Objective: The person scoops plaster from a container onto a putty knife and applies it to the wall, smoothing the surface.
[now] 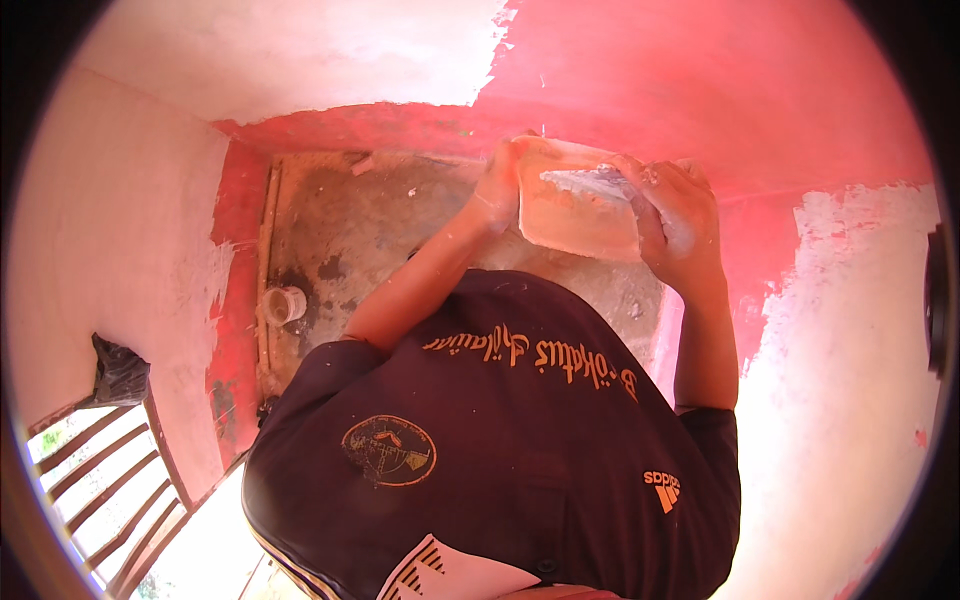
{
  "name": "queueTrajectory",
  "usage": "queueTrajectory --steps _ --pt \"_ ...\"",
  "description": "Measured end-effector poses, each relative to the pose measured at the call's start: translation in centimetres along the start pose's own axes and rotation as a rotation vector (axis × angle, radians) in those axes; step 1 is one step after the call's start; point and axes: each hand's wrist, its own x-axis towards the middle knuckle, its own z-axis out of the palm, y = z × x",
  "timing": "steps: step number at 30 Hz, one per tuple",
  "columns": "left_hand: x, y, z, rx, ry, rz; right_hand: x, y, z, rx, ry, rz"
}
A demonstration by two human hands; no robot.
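In front of the pink wall, my left hand [497, 187] grips the left edge of a pale, rounded rectangular tray [575, 225]. Whether this tray is shallow or deep, I cannot tell. Closed at its right side, my right hand [684, 215] holds a flat scraper [590, 182] smeared with whitish paste, angled over the tray's upper right part. Its handle is hidden inside my fingers. Pale smears mark the skin of my right hand.
Pink paint with ragged edges covers part of the wall [700, 90], whitish elsewhere. A small white bucket [284, 305] stands on the stained floor [400, 210]. A barred window [110, 490] is at lower left, with a black plastic bag [119, 372] by its upper corner.
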Motion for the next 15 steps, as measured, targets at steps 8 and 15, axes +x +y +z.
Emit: queueTrajectory --steps 8,15 --pt "0.6 -1.8 3.0 0.021 0.063 0.075 -2.6 3.0 0.5 -0.032 -0.044 -0.052" --pt "1.6 -2.5 3.8 0.025 0.062 0.047 -3.4 4.7 -0.9 -0.006 -0.003 -0.063"
